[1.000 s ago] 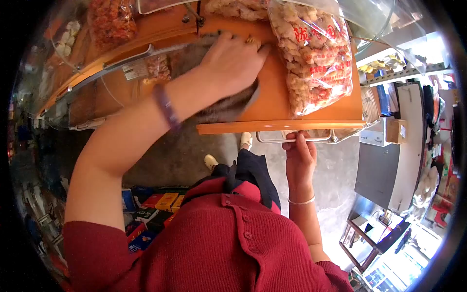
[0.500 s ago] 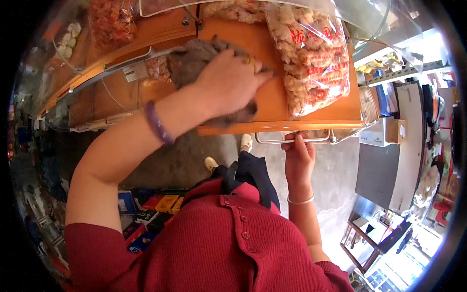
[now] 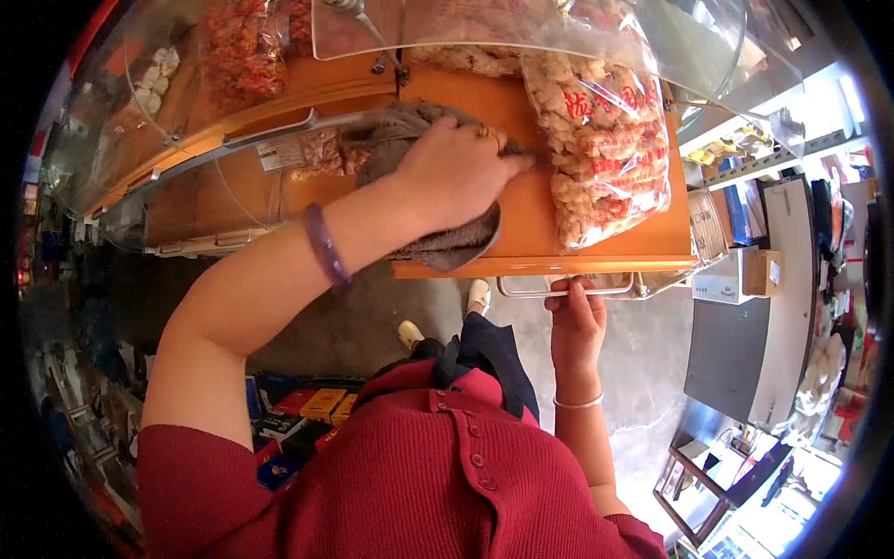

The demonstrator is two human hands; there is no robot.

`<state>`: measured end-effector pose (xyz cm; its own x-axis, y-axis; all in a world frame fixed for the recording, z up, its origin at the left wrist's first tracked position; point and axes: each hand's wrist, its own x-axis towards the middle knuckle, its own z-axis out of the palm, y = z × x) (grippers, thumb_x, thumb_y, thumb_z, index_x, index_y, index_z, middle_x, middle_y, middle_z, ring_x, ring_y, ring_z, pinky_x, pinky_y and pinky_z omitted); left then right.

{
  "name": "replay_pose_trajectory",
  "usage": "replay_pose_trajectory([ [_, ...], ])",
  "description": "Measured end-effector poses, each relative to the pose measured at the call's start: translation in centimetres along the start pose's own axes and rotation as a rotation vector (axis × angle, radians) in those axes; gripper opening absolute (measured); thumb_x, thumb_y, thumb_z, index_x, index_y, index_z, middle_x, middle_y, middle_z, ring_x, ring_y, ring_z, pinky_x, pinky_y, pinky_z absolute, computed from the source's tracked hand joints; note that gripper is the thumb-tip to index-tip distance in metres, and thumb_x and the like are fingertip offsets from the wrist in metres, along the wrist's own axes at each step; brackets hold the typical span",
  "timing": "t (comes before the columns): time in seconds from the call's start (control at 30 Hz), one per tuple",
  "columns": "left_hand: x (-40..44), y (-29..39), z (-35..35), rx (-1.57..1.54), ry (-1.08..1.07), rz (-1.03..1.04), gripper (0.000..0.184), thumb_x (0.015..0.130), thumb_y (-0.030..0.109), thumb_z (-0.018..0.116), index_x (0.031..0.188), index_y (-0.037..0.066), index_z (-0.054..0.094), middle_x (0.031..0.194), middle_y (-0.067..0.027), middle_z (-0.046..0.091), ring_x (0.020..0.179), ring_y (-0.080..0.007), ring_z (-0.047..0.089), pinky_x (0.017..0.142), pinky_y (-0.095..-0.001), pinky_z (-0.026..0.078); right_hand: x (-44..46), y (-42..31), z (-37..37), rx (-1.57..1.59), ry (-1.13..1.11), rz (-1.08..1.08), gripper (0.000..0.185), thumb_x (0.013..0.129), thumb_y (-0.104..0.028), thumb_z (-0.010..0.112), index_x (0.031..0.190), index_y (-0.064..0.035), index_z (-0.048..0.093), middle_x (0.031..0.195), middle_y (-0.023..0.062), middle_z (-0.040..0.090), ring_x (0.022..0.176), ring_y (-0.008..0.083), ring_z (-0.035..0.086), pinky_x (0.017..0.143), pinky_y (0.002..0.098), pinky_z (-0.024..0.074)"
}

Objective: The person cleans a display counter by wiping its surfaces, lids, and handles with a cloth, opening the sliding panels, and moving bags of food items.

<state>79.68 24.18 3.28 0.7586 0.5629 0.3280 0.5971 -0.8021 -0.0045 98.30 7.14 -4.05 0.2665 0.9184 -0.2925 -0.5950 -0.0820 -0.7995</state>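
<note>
My left hand (image 3: 458, 177), a purple bangle on its wrist, presses a grey cloth (image 3: 445, 248) against the orange wooden panel (image 3: 523, 224). Its fingers are bent over the cloth, and part of the cloth is hidden beneath the hand. Just right of the fingertips lies a clear plastic bag of pale, knobbly snacks (image 3: 605, 158) with red lettering. Below the panel's front edge, my right hand (image 3: 577, 321) grips a metal bar handle (image 3: 531, 293) between thumb and fingers.
A transparent curved cover (image 3: 466, 33) overhangs the panel. Bags of reddish food (image 3: 244, 56) sit at upper left. Coloured boxes (image 3: 321, 404) are low on the left. A white box and a brown carton (image 3: 762, 273) stand on a grey cabinet (image 3: 726, 359) at right.
The view has shifted, so the panel and bag appear slightly lower and further right. The cloth's lower edge now shows a fold. Both hands keep their holds.
</note>
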Motion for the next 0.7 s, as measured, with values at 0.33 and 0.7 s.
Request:
replay_pose_trajectory([
  [0.33, 1.7, -5.3, 0.3, 0.278, -0.268, -0.318, 0.037, 0.085, 0.014, 0.044, 0.12, 0.01, 0.055, 0.097, -0.0138, 0.065, 0.084, -0.0314, 0.065, 0.073, -0.0442, 0.048, -0.2, -0.2, -0.1, 0.011, 0.016, 0.01, 0.009, 0.091, -0.012, 0.054, 0.095, -0.0038, 0.055, 0.088, 0.0091, 0.062, 0.071, 0.0134, 0.052, 0.069, 0.0265, 0.0423],
  [0.7, 4.3, -6.3, 1.6, 0.163, -0.061, -0.307, 0.024, 0.083, 0.014, 0.047, 0.1, 0.004, 0.062, 0.085, -0.0142, 0.066, 0.081, -0.0308, 0.064, 0.069, -0.0451, 0.048, -0.3, 0.0, 0.4, -0.004, 0.033, 0.011, 0.009, 0.091, -0.013, 0.053, 0.095, -0.0042, 0.054, 0.089, 0.0093, 0.061, 0.072, 0.0141, 0.052, 0.069, 0.0269, 0.0426],
])
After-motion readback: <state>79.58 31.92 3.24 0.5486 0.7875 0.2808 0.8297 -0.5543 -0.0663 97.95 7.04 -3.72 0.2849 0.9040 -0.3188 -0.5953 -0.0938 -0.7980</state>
